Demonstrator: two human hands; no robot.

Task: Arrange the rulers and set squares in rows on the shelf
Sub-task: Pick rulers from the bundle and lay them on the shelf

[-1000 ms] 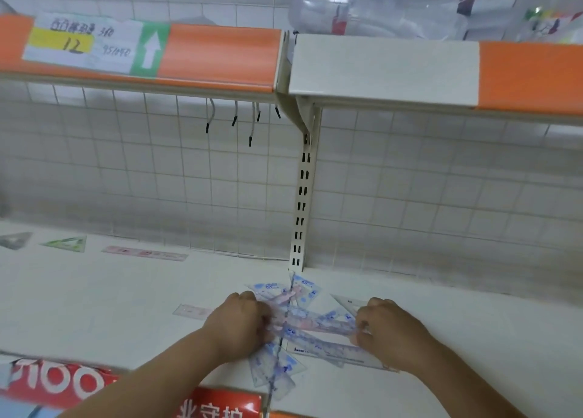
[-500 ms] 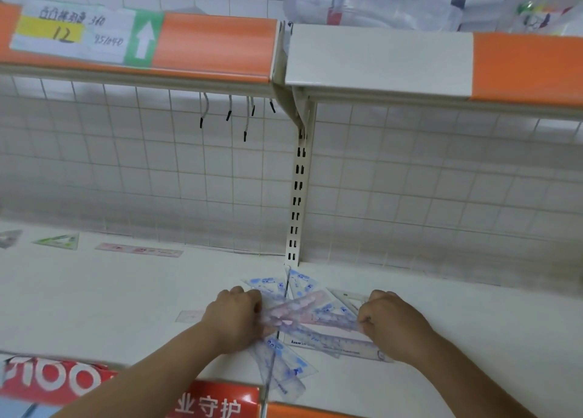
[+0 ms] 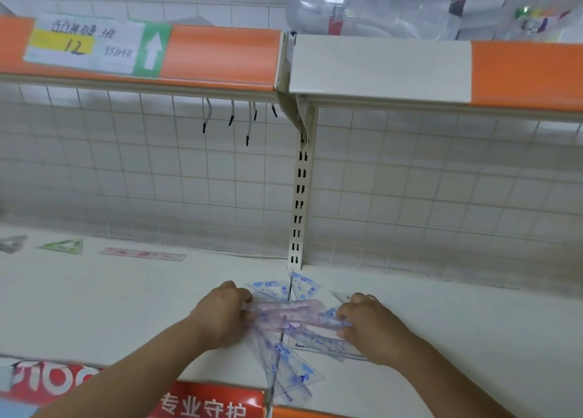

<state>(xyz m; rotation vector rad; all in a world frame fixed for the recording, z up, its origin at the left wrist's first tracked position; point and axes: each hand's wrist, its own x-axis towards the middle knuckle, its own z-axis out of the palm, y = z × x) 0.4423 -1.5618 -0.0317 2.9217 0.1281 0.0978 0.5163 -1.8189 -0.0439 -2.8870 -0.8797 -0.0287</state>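
One red printed strip (image 3: pixel 205 402) along the near shelf edge. Just behind it, on the white shelf (image 3: pixel 94 307), jumbled heap of clear blue-printed rulers and set squares (image 3: pixel 284 357), straddling the seam below the slotted cream upright (image 3: pixel 299 196). Over the heap, pink translucent plastic ruler (image 3: pixel 284 312), roughly level. Left hand (image 3: pixel 220 316): fingers curled, pinching its left end. Right hand (image 3: pixel 372 326): fingers curled on its right end. Farther back left, in a row near the wire grid (image 3: pixel 157 181): flat pink ruler (image 3: pixel 143 254), green set square (image 3: pixel 63 246), grey set square (image 3: pixel 12 242). Overhead, orange-fronted upper shelf (image 3: pixel 220 54).

White wire-grid back panel (image 3: pixel 157 171), slotted upright (image 3: pixel 300 196), orange-edged upper shelf (image 3: pixel 220 54)
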